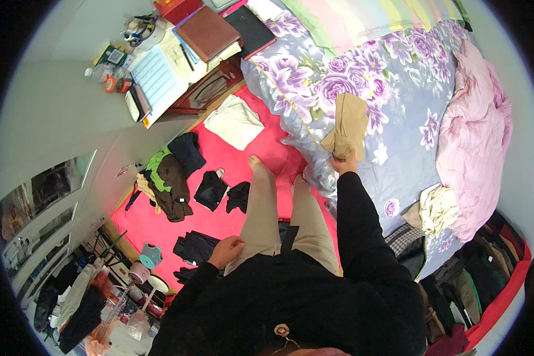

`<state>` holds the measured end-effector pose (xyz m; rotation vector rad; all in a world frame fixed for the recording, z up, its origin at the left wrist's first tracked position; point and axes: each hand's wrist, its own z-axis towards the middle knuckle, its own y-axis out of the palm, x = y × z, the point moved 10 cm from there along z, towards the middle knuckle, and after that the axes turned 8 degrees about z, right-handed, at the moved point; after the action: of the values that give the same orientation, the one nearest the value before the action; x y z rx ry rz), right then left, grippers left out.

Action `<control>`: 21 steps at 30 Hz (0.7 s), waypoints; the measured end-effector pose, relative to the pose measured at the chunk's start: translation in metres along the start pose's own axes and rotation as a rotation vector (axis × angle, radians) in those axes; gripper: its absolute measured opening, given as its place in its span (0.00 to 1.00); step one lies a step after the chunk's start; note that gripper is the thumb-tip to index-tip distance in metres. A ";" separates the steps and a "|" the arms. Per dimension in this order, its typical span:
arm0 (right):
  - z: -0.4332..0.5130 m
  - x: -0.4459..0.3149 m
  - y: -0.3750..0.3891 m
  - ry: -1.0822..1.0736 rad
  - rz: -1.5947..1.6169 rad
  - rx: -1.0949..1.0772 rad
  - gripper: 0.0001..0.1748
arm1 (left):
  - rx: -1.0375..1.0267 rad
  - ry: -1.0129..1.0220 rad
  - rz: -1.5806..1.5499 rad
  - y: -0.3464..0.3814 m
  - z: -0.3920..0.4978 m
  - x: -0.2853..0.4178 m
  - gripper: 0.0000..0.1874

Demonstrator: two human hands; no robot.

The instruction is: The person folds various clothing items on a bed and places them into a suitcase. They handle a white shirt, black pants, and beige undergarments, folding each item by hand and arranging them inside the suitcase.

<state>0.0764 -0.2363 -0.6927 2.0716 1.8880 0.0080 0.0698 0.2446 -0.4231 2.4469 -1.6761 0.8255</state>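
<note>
My right hand (345,163) grips the lower end of a folded tan cloth garment (350,120), which lies over the flowered bed sheet (400,160) near the bed's edge. Beside my thigh hangs my left hand (227,250), its fingers loosely curled and nothing seen in them. A folded white cloth (234,121) rests on the pink floor covering (213,222). Dark folded clothes (211,190) lie on the floor to the left of my legs, with a brown garment (172,187) and a green one (159,171) heaped near the wall.
A desk with a brown book (208,34), papers and bottles stands at the upper left. A pink quilt (469,147) and a cream cloth (438,208) are on the bed's right side. Clothes fill a red-edged container (500,296) at lower right. A teal stool (151,256) stands at left.
</note>
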 end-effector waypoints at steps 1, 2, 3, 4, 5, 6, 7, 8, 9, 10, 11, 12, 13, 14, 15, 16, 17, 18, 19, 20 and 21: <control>-0.005 0.007 0.000 0.083 0.201 0.058 0.30 | 0.022 0.000 0.009 0.000 0.003 0.002 0.15; -0.006 0.008 0.005 0.078 0.299 0.118 0.27 | 0.038 -0.023 -0.006 0.002 0.007 0.002 0.15; -0.010 0.006 0.012 0.083 0.287 0.125 0.26 | 0.072 -0.015 -0.033 0.001 0.013 0.005 0.15; -0.013 0.006 0.022 0.113 0.286 0.077 0.24 | 0.105 -0.008 -0.056 0.002 0.017 0.009 0.14; -0.018 0.005 0.027 0.140 0.316 0.078 0.22 | 0.118 -0.011 -0.085 0.006 0.024 0.014 0.14; -0.021 0.001 0.032 0.156 0.348 0.076 0.18 | 0.131 -0.015 -0.112 0.008 0.034 0.020 0.14; -0.027 -0.006 0.043 0.158 0.332 -0.031 0.18 | 0.135 -0.028 -0.166 0.012 0.044 0.027 0.14; -0.033 -0.016 0.051 0.140 0.325 -0.092 0.18 | 0.119 0.041 -0.115 0.013 0.055 0.045 0.14; -0.041 -0.023 0.057 0.132 0.341 -0.132 0.17 | 0.158 0.106 -0.067 0.012 0.069 0.067 0.14; -0.053 -0.034 0.060 0.095 0.292 -0.191 0.17 | 0.178 0.158 -0.075 0.012 0.083 0.091 0.14; -0.068 -0.042 0.064 0.121 0.255 -0.265 0.18 | 0.194 0.222 0.033 0.011 0.099 0.120 0.15; -0.087 -0.047 0.070 0.168 0.240 -0.342 0.18 | 0.169 0.209 0.091 0.013 0.118 0.145 0.15; -0.108 -0.051 0.073 0.212 0.234 -0.394 0.19 | 0.132 0.210 0.069 0.013 0.135 0.173 0.17; -0.131 -0.056 0.070 0.213 0.182 -0.420 0.20 | 0.064 0.162 0.006 0.018 0.150 0.197 0.19; -0.154 -0.060 0.065 0.211 0.139 -0.420 0.22 | 0.020 0.204 -0.226 0.023 0.160 0.231 0.22; -0.174 -0.062 0.055 0.198 0.080 -0.372 0.24 | -0.040 0.272 -0.490 0.027 0.166 0.267 0.25; -0.200 -0.064 0.059 0.210 0.082 -0.460 0.26 | -0.167 0.125 -0.738 0.037 0.177 0.286 0.28; -0.223 -0.066 0.057 0.212 0.066 -0.500 0.27 | -0.306 -0.012 -0.993 0.050 0.178 0.305 0.32; -0.247 -0.065 0.060 0.228 0.064 -0.590 0.29 | -0.409 0.068 -1.156 0.055 0.172 0.336 0.33; -0.261 -0.065 0.055 0.185 0.006 -0.574 0.32 | -0.512 0.151 -1.316 0.057 0.165 0.365 0.34; -0.276 -0.064 0.053 0.152 -0.033 -0.607 0.34 | -0.677 0.297 -1.507 0.056 0.151 0.395 0.35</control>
<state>0.0570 -0.2346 -0.4049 1.6534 1.7152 0.6611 0.1838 -0.1647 -0.3840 2.0449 0.2193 0.2389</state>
